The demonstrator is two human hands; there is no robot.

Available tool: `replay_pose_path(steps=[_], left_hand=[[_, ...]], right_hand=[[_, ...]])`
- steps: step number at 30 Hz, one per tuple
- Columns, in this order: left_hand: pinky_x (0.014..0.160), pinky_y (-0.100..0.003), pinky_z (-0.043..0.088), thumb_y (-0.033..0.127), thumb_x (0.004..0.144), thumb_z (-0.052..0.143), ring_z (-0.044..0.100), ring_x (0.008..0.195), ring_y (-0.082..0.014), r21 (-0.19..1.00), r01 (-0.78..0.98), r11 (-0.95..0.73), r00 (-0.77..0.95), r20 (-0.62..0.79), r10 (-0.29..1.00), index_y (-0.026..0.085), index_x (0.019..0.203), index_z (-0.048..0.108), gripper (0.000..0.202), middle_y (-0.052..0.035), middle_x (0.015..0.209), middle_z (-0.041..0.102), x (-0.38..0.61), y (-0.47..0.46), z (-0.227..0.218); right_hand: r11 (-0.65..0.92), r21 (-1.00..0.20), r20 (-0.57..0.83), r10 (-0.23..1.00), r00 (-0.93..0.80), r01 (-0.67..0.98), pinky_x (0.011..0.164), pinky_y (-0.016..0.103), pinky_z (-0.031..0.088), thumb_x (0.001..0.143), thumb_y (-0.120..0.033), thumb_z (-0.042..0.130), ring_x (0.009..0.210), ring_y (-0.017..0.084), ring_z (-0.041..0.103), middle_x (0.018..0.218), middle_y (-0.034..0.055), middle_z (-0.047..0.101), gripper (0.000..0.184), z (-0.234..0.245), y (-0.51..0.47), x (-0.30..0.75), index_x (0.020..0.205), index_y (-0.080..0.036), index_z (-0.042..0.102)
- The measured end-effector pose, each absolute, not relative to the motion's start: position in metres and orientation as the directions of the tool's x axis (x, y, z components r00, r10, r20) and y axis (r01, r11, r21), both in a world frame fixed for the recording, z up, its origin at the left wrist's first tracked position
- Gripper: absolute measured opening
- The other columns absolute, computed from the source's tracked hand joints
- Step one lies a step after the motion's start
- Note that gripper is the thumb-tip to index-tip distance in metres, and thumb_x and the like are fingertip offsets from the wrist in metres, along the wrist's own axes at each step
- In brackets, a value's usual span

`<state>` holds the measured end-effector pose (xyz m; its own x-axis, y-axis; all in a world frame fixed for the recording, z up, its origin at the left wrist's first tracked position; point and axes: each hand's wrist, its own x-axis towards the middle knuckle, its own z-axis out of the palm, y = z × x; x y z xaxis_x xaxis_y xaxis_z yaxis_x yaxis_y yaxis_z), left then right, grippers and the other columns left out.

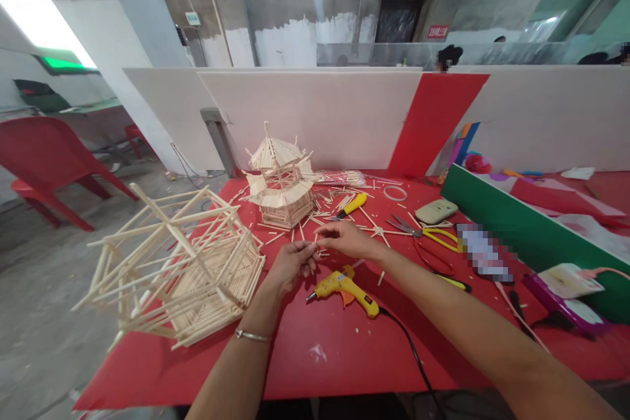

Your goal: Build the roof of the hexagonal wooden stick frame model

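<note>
Over the red table, my left hand [294, 264] and my right hand [347, 239] meet fingertip to fingertip. Both are closed in a pinch. Whatever sits between the fingers is too small to make out. Just below them lies a yellow glue gun [347, 289], nozzle pointing left. Behind my hands stands a small pagoda model [281, 180] built of thin wooden sticks. A larger open stick frame [197, 269] rests to the left of my left forearm. Loose wooden sticks [322, 207] are scattered around the pagoda, and a yellow utility knife [353, 205] lies beyond my right hand.
Right of my hands lie yellow-handled scissors [418, 230], red-handled pliers [433, 259], a beige case [436, 211] and a tape ring [395, 193]. A green board [516, 216] and a purple power strip [566, 305] edge the right side. The glue gun's black cord [411, 344] runs toward the front edge.
</note>
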<state>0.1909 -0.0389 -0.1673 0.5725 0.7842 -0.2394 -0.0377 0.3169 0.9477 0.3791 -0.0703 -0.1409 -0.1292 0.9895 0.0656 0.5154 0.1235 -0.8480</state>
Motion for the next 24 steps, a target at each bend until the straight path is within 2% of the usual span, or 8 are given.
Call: replay_pose_path(steps=[6,13,24], left_hand=[[0.042,-0.015,0.046,0.025,0.075,0.080,0.064,0.052,-0.0095,0.878,-0.082,0.471,0.668,-0.302,0.680,0.009,0.083,0.071,0.020,-0.0057,0.069,0.071,0.187,-0.044,-0.160],[0.044,-0.017,0.052,0.015,0.082,0.072,0.068,0.053,-0.0119,0.828,-0.083,0.555,0.706,-0.344,0.619,0.006,0.084,0.072,0.009,-0.0087,0.069,0.073,0.185,-0.045,-0.155],[0.044,-0.018,0.054,0.014,0.083,0.071,0.068,0.052,-0.0134,0.807,-0.090,0.583,0.726,-0.348,0.594,0.006,0.082,0.071,0.008,-0.0098,0.069,0.073,0.184,-0.044,-0.154]], right_hand=[[0.079,-0.919,0.053,0.996,-0.077,0.387,0.064,0.026,0.050,0.082,-0.041,0.063,0.067,0.015,0.065,0.071,0.0027,0.073,0.030,-0.134,-0.077,0.371,0.087,-0.015,0.075],[0.017,-0.950,0.005,0.999,-0.037,0.313,0.057,0.025,0.048,0.076,-0.049,0.068,0.062,0.015,0.065,0.068,0.0029,0.073,0.036,-0.136,-0.082,0.371,0.087,-0.015,0.074],[0.007,-0.971,0.007,1.000,-0.001,0.237,0.063,0.026,0.046,0.073,-0.050,0.071,0.063,0.013,0.060,0.067,0.0002,0.070,0.037,-0.144,-0.082,0.368,0.086,-0.015,0.075]])
